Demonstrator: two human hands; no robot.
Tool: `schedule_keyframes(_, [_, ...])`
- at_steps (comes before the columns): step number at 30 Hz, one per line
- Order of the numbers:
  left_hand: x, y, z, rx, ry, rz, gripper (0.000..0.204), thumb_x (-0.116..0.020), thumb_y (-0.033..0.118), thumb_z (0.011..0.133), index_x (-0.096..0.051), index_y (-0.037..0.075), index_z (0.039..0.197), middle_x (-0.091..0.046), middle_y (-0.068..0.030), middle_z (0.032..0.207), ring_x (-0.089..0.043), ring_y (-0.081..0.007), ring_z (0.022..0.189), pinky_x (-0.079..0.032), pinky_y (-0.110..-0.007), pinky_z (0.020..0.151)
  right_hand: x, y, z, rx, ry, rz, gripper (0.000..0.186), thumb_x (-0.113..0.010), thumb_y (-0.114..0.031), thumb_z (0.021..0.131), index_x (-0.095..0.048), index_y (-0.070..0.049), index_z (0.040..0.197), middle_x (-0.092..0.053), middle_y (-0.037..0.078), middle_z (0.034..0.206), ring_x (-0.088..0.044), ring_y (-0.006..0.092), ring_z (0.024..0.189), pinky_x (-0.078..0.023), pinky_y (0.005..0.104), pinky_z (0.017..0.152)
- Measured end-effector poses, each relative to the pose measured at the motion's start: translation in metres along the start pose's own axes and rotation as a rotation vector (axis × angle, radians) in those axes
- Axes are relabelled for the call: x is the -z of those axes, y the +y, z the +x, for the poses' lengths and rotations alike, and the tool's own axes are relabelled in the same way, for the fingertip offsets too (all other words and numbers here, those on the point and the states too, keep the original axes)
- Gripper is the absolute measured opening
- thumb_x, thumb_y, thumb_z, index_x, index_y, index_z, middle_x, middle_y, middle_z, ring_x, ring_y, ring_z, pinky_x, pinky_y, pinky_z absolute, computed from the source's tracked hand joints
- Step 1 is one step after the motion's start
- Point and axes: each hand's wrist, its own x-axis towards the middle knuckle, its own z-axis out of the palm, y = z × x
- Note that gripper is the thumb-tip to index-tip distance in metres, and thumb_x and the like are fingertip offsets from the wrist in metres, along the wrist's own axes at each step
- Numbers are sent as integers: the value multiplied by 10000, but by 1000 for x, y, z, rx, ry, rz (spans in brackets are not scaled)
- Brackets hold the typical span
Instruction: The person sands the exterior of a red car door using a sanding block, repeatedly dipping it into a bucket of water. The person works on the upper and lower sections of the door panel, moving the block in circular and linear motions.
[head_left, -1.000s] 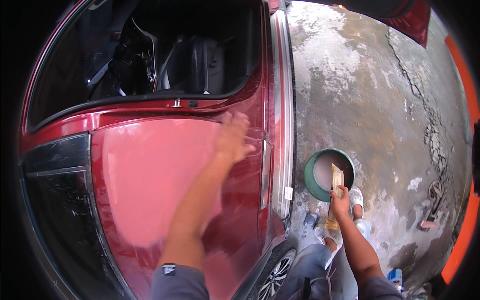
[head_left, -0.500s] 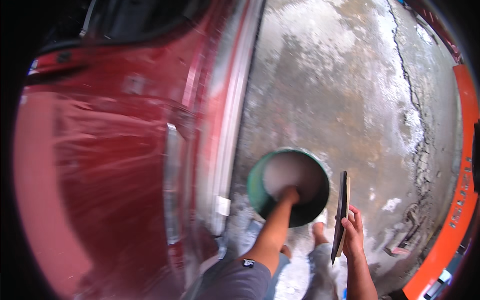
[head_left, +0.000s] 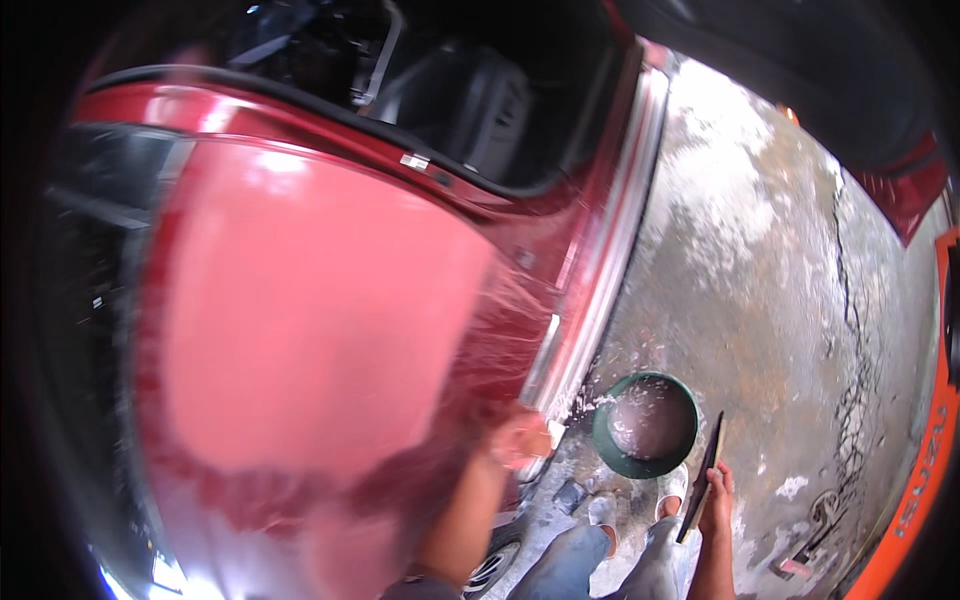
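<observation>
My left hand (head_left: 522,440) is out over the lower edge of a red car's body panel (head_left: 320,310), beside the silvery sill. Motion smears its fingers. Water drops (head_left: 585,395) trail through the air between it and a green bucket (head_left: 645,425) of murky, greyish water on the floor. Held upright in my right hand (head_left: 718,495), to the right of the bucket, is a thin, flat board (head_left: 703,478), dark on one face with a paler layer behind. The panel carries a large dull pink patch with glossy dark red around it.
The car's door opening (head_left: 470,110) shows a dark interior at the top. Stained, cracked concrete (head_left: 750,300) lies to the right, with an orange beam (head_left: 920,470) along the far right. A metal tool (head_left: 820,530) lies on the floor. My feet stand just below the bucket.
My left hand has come up out of the bucket and swung left to the car, with water flying. The view has turned toward the car. My right hand still holds the board.
</observation>
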Motion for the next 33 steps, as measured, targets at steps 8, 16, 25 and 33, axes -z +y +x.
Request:
schedule_keyframes(8, [-306,306,-187,-170,519,2810,382,-687,246,972,-679,40,1294,-683,-110,1349,-601,-302,1320,-442,-544,1119,-145,-96,-104,51,-511,-106,399,-749,-117,962,-631,-167,1341,-695,56,1040,-650,154,919,-518,312,793])
schedule_keyframes(16, [-282,366,-126,344,286,3199,833,-446,644,1029,-330,136,1680,-291,-51,1761,-155,-233,1655,14,-615,1330,-155,-133,-131,103,-482,-78,390,-740,-71,953,-635,-143,1321,-699,54,1001,-662,153,927,-525,313,797])
schedule_keyframes(25, [-180,269,21,521,103,3382,906,-338,687,1047,-196,88,1711,-143,-82,1802,-53,-282,1669,24,-597,1329,-124,-121,-137,92,-286,107,426,-729,-137,974,-576,-139,1372,-672,85,1122,-651,188,978,-529,334,850])
schedule_keyframes(33, [-153,169,-111,854,-455,3251,931,-304,698,1062,-135,53,1712,-127,-88,1802,-33,-266,1669,28,-564,1337,-116,-83,-157,135,-220,95,437,-728,-179,993,-559,-165,1396,-652,70,1095,-622,181,988,-511,345,830])
